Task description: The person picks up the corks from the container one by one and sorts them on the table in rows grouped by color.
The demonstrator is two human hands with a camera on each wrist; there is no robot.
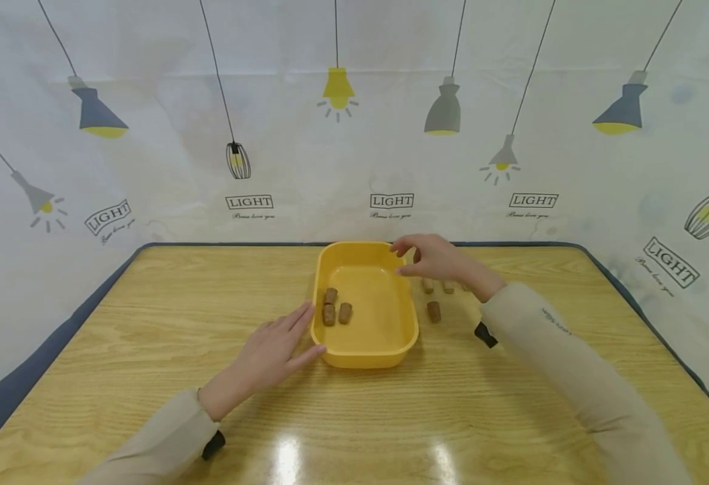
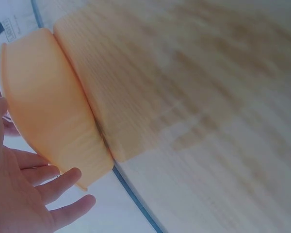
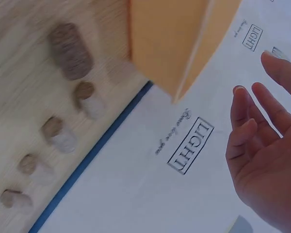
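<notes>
A yellow tray [image 1: 366, 360] stands on the table, with three brown cork-like pieces [image 1: 345, 312] inside near its left wall. The left hand [image 1: 269, 350] touches the tray's left rim, its fingers extended and holding nothing. Above the tray's right rim is the right hand [image 1: 433, 259], thumb and fingers apart with nothing between them. To the right of the tray lies a brown piece [image 1: 433, 311], and behind it a row of pieces [image 1: 448, 286] partly hidden by the right arm. The right wrist view shows several of these pieces [image 3: 72, 51], some with paler lower parts.
The wooden table [image 1: 209, 289] has a dark blue edge. Behind it hangs a white sheet [image 1: 306, 162] printed with lamps and the word LIGHT. A black object [image 1: 485, 335] is by the right sleeve, another [image 1: 213, 445] by the left sleeve.
</notes>
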